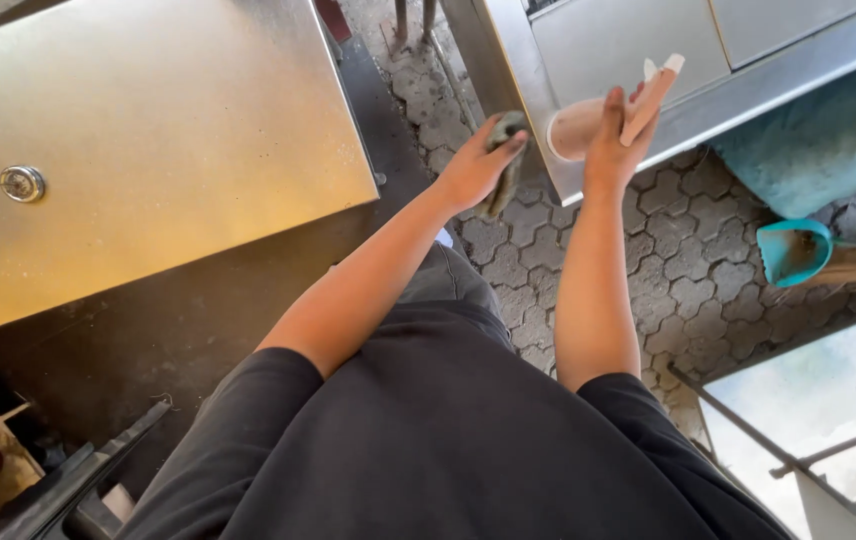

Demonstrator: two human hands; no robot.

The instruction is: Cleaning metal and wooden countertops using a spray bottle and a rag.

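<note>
Steel counter edge, with both hands raised before it over hexagonal paving.

Left hand [476, 168] was closed around a dark green cloth [504, 165], fingers curled tight so the bunched rag hung below the fist, just beside the counter [523, 75]. Right hand [613, 140] gripped a pinkish cup [576, 128] tipped on its side, mouth facing the cloth, with a flat tan piece [653, 98] pinned along its fingers.
</note>
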